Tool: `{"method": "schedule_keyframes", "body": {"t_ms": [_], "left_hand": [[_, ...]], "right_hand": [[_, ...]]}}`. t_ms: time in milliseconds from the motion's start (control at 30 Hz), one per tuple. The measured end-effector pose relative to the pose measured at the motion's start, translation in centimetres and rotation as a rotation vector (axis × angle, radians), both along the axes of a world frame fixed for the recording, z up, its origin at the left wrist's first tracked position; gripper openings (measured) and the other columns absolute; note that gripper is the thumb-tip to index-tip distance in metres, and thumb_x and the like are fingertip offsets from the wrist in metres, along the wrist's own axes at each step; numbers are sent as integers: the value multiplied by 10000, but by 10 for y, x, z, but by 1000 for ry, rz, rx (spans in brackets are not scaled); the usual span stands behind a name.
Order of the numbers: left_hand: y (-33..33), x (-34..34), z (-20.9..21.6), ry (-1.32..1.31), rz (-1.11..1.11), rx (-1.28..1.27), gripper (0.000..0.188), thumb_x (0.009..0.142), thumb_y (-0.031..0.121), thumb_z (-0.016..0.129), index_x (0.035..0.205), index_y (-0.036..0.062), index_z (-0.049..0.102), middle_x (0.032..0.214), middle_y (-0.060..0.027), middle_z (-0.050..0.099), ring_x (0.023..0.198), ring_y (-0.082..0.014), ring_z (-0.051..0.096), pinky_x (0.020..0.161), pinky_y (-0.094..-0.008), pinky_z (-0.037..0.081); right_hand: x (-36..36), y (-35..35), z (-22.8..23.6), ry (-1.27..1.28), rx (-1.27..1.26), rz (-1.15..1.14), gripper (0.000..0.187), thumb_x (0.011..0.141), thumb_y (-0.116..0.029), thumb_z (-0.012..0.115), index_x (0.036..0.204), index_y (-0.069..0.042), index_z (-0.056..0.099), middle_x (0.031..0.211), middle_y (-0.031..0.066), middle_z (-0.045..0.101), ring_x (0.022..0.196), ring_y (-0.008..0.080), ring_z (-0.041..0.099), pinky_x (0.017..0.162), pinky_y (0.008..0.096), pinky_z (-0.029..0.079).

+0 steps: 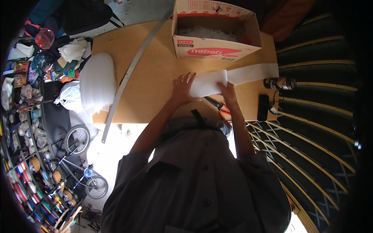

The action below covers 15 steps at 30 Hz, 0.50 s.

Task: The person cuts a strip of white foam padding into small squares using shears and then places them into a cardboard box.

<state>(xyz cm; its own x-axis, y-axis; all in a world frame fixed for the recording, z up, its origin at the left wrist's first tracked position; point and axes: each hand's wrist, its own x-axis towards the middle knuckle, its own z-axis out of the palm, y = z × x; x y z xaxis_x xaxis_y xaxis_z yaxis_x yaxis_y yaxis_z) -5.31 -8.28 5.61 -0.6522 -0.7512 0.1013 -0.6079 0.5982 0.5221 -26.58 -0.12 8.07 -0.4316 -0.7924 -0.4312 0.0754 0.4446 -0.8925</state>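
A white sheet of thin foam (pixel 209 84), folded into a flat packet, lies in front of me over the wooden table (pixel 149 87). My left hand (pixel 183 90) holds its left end, fingers spread along the edge and thumb at the near side. At the right end my right hand (pixel 228 93) grips it, thumb on top; its other fingers are mostly hidden. From the packet a long white strip (pixel 252 73) runs off to the right. Scissors with red-orange handles (pixel 224 110) lie close to my right wrist, partly covered by the arm.
Beyond my hands stands an open cardboard box (pixel 217 46) with white fluffy material inside. A long metal ruler (pixel 132 72) crosses the table's left part, beside stacked white foam sheets (pixel 98 81). A dark cylindrical container (pixel 280 83) and a black phone (pixel 263 107) sit at the right edge.
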Motion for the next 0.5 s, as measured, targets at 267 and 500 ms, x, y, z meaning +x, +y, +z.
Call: {"method": "schedule_keyframes", "body": {"t_ms": [267, 500], "left_hand": [[-3, 6, -18, -242, -64, 63, 1024, 602, 429, 803, 1474, 193, 321, 1247, -127, 497, 1175, -339, 453, 960, -556, 315], [-9, 30, -5, -291, -63, 4, 1010, 563, 451, 794, 1446, 199, 372, 1164, -111, 506, 1127, -330, 462, 955, -561, 302]], "right_hand": [[-46, -2, -53, 92, 119, 58, 285, 861, -219, 665, 995, 33, 655, 802, 85, 664, 685, 162, 644, 570, 304, 519], [-42, -10, -81, 348, 250, 224, 300, 870, -268, 674, 1014, -6, 668, 838, 68, 685, 734, 154, 636, 616, 313, 520]]}}
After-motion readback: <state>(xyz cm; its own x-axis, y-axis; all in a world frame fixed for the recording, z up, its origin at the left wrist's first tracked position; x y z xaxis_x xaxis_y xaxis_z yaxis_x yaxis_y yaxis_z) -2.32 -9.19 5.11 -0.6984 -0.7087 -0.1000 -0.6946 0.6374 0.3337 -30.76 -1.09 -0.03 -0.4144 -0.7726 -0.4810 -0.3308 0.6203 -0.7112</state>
